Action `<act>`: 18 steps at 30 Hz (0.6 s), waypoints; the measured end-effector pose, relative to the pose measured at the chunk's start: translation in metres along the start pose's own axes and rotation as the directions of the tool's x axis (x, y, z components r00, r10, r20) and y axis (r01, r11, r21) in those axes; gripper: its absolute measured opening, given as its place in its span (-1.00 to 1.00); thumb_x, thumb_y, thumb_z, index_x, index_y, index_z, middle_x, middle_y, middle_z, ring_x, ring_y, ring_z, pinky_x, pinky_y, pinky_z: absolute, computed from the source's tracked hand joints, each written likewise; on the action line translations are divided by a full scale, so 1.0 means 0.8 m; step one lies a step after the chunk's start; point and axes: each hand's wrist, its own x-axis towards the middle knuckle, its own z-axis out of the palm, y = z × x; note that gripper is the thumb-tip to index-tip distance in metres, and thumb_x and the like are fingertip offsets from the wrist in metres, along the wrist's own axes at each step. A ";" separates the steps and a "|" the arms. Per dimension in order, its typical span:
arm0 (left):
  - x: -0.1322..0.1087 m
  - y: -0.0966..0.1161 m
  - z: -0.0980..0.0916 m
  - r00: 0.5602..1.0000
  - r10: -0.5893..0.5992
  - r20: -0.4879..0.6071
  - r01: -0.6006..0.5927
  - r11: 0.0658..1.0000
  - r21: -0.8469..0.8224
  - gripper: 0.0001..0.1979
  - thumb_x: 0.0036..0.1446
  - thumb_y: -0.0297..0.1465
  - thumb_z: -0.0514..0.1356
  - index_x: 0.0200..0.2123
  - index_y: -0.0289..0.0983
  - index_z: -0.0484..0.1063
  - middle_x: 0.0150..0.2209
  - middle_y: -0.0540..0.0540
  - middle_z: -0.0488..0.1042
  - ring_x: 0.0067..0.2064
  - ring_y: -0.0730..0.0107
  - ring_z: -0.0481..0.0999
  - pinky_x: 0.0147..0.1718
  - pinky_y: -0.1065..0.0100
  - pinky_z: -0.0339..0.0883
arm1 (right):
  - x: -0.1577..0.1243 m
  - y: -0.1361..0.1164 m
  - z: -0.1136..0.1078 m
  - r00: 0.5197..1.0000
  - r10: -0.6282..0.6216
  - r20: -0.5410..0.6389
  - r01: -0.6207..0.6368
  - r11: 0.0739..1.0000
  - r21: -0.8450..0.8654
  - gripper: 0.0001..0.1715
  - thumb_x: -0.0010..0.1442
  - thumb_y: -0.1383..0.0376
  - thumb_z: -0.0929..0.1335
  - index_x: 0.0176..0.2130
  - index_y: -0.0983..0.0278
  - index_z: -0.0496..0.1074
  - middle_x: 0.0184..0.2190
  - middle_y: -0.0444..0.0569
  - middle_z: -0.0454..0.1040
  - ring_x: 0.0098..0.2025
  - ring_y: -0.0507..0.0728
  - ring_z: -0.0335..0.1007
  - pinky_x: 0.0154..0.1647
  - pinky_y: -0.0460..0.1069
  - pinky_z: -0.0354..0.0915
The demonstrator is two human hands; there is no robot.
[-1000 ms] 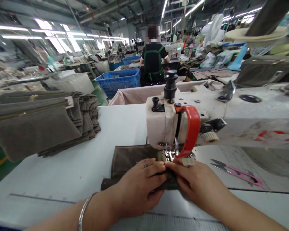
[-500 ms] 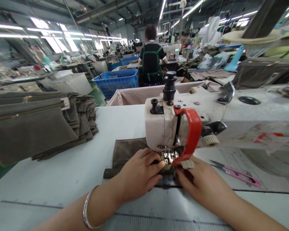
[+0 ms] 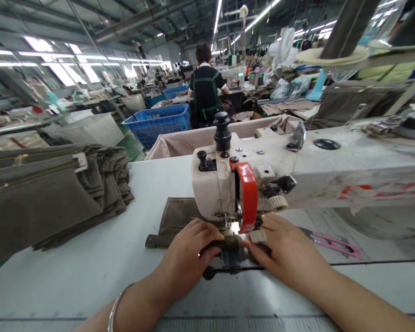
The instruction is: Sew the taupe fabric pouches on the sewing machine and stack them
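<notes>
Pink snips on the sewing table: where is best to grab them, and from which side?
Probably by the rounded end of the pink handle, coming from the person's right: it lies flat, that end faces away from the right hand, and the slim blades aim toward that hand.

Left hand (image 3: 186, 251) and right hand (image 3: 285, 244) farther apart, brown cloth edge (image 3: 231, 242) more exposed (between them)

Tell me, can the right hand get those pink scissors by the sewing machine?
Probably yes: the pink scissors lie just to the right of the right hand, with their handle uncovered, and nothing seems to stand in between.
</notes>
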 end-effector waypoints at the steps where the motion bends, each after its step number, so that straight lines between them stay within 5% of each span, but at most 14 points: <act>1: 0.000 0.002 0.001 1.000 -0.015 -0.008 0.015 1.000 -0.011 -0.74 0.06 -0.60 0.30 -0.19 -0.21 0.45 -0.20 0.00 0.51 -0.14 0.34 0.46 -0.09 0.29 0.37 | 0.000 -0.002 0.001 0.999 -0.037 0.003 0.037 0.998 0.042 -0.84 0.26 0.33 0.28 -0.33 0.24 0.44 -0.32 0.00 0.41 -0.22 0.19 0.28 -0.19 0.07 0.21; 6: -0.003 0.003 0.005 0.999 -0.031 0.012 0.031 0.999 -0.022 -0.75 0.09 -0.57 0.28 -0.17 -0.19 0.44 -0.18 0.00 0.52 -0.12 0.34 0.47 -0.05 0.28 0.37 | 0.002 -0.007 0.007 0.992 -0.081 0.095 0.073 0.994 0.087 -0.84 0.19 0.40 0.29 -0.31 0.19 0.45 -0.30 -0.04 0.40 -0.23 0.18 0.24 -0.27 0.05 0.14; 12: -0.003 0.008 0.010 0.990 0.097 0.099 -0.102 0.994 0.045 -0.82 0.24 -0.46 0.17 -0.09 -0.21 0.44 -0.11 -0.05 0.55 -0.08 0.33 0.50 0.00 0.25 0.39 | 0.003 -0.007 0.003 0.996 -0.014 0.091 -0.003 0.985 0.175 -0.79 0.18 0.45 0.25 -0.29 0.24 0.45 -0.33 -0.03 0.41 -0.26 0.13 0.30 -0.26 0.01 0.21; 18: 0.002 0.020 0.012 0.971 0.235 0.040 -0.238 0.951 0.199 -0.80 0.34 -0.41 0.04 -0.17 -0.29 0.46 -0.18 -0.10 0.58 -0.12 0.34 0.53 -0.05 0.26 0.41 | 0.000 -0.010 0.009 0.996 -0.068 0.063 0.057 0.983 0.173 -0.56 0.14 0.46 0.25 -0.01 0.18 0.43 -0.14 0.03 0.45 -0.10 0.21 0.34 -0.11 0.11 0.29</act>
